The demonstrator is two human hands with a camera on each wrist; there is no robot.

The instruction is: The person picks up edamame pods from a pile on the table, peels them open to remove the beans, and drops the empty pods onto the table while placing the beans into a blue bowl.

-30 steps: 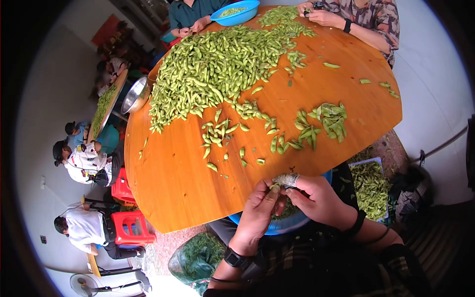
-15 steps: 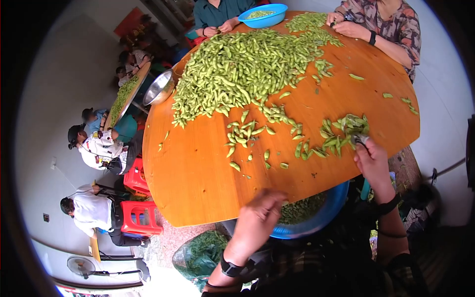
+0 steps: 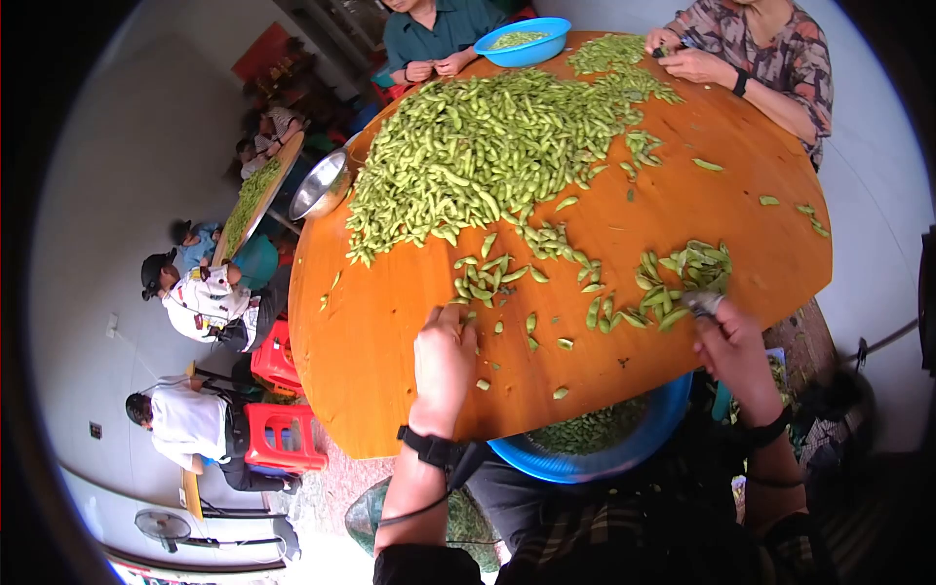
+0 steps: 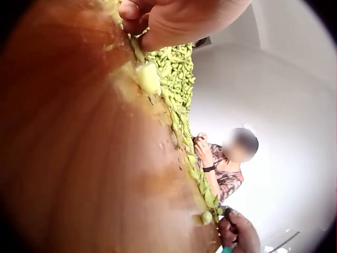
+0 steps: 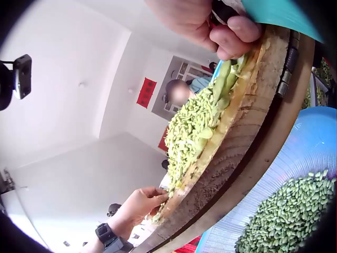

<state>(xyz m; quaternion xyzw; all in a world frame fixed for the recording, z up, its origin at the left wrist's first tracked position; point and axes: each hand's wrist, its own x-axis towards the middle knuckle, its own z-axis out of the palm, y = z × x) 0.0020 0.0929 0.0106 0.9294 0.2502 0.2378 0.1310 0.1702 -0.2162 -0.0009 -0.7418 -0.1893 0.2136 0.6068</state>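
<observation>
Beside loose pods, left fingers (image 3: pixel 466 314).

My right hand (image 3: pixel 733 346): blurred.
Blue basin (image 3: pixel 575 472): partly under the table (image 3: pixel 390 390).
Net bag (image 3: pixel 472 526): partly behind my left arm (image 3: pixel 414 495).

Plump green pods (image 3: pixel 487 146) heaped every way across far half of table (image 3: pixel 375 366), loose clusters nearer; shelled green beans (image 5: pixel 289 216) piled in blue basin (image 3: pixel 585 470) below near edge.
</observation>
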